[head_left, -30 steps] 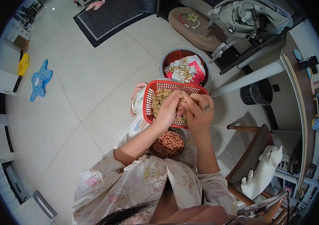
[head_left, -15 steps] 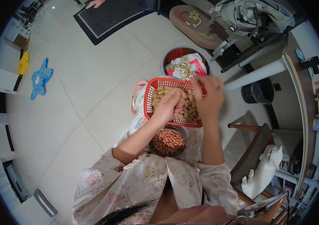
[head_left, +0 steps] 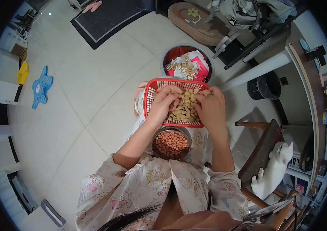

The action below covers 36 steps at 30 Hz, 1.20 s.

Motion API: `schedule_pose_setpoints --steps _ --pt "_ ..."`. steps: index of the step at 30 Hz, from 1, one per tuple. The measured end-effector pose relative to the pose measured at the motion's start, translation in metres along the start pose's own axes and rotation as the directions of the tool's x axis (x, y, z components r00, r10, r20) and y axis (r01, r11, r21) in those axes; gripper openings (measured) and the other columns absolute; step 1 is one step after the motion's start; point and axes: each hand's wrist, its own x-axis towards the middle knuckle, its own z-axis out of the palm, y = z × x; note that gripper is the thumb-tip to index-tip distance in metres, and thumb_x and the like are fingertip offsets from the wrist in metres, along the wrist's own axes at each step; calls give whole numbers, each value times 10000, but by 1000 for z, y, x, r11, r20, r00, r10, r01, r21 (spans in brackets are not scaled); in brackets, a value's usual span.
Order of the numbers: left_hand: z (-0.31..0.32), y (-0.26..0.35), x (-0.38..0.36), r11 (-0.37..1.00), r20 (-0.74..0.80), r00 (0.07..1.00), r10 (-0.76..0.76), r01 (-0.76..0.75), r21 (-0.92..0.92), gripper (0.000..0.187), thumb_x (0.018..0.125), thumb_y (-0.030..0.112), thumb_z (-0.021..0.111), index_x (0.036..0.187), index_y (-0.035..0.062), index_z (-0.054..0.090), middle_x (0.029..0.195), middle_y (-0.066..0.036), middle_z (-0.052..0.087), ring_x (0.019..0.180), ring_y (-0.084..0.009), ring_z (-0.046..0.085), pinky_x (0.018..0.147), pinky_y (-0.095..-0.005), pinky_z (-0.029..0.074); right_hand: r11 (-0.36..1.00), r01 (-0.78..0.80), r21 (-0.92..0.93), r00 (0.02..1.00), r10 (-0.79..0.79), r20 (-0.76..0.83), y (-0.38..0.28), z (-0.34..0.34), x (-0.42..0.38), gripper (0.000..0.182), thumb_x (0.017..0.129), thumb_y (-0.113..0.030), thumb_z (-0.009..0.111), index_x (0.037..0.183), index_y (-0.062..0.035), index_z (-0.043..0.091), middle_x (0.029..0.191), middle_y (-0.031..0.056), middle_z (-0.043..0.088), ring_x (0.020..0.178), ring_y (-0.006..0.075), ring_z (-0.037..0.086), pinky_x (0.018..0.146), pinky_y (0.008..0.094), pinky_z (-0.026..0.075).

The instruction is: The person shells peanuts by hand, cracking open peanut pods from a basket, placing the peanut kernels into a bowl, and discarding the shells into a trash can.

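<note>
Unshelled peanuts (head_left: 186, 109) fill a red plastic basket (head_left: 147, 104) on my lap. My left hand (head_left: 164, 103) is closed over the basket's left side, fingers curled and thumb pressed in; what it holds is hidden. At the right side of the basket, my right hand (head_left: 212, 106) has bent fingers reaching down onto the peanuts, thumb and forefinger apart. It wears a ring. Just below the basket, a round metal bowl (head_left: 189, 151) contains shelled reddish peanut kernels (head_left: 171, 143).
Beyond the basket stands a bin (head_left: 164, 61) with shells and crumpled paper. To the right are a black waste bin (head_left: 263, 87), a desk leg (head_left: 261, 71) and a white cat (head_left: 272, 171) on a chair (head_left: 259, 154). A blue star-shaped item (head_left: 41, 87) lies on the floor.
My right hand has come down from the basket's far right edge onto the peanuts. My left hand has shifted slightly left and stays closed. The view has tilted slightly.
</note>
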Motion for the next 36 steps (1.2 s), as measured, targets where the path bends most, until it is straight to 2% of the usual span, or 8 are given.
schedule_pose_setpoints --steps 9,12,14,20,24,26,29,36 --pt "4 4 -4 990 -11 1000 -23 25 136 93 940 146 477 960 82 541 722 50 448 607 -27 392 514 -171 289 993 -47 110 999 49 -9 1 7 -4 190 675 -115 716 844 -69 643 856 45 641 945 268 520 836 400 402" --pt "8 1 -6 993 31 999 -41 37 115 152 973 225 457 974 94 536 749 54 454 602 -24 378 515 -168 279 905 -103 412 976 172 -132 -2 5 0 186 706 -114 715 872 -64 648 862 50 641 931 264 529 849 377 400" --pt "11 4 -8 993 143 987 -69 55 101 217 995 302 422 979 109 521 760 53 447 601 -33 360 513 -174 260 677 -189 711 929 357 -93 -3 8 1 184 733 -115 711 896 -55 649 845 57 630 920 251 536 854 351 406" --pt "10 5 -9 996 237 970 -53 70 -62 188 988 277 442 1016 104 513 779 41 451 615 -43 370 523 -182 271 410 -122 904 915 400 -58 -21 21 3 207 748 -57 707 937 -23 631 971 72 595 919 173 548 817 294 440" --pt "14 10 -10 999 216 976 -25 30 -22 147 983 218 457 1021 88 513 747 48 431 604 -35 359 523 -179 279 354 -93 931 924 378 -52 -21 36 2 203 750 -39 712 929 -13 620 1025 71 578 928 150 545 819 276 441" --pt "15 9 -10 1000 208 978 -8 1 32 136 988 196 442 1022 84 511 720 60 414 593 -28 348 520 -175 277 154 -122 981 921 386 54 -22 37 3 152 759 -20 703 881 -8 612 998 77 588 906 150 557 809 279 446" --pt "15 8 -9 996 213 977 -7 -12 91 157 991 210 434 1024 78 511 711 62 412 594 -26 350 516 -178 276 94 -136 986 917 390 89 -22 33 6 113 768 7 690 840 -2 604 953 77 595 851 140 573 790 272 452" --pt "13 5 -10 984 266 957 -114 146 -102 237 999 317 397 994 96 481 762 31 422 607 -62 359 507 -191 261 -37 -97 995 908 407 104 -21 37 1 78 795 17 673 814 6 598 903 60 603 775 105 579 695 225 478"
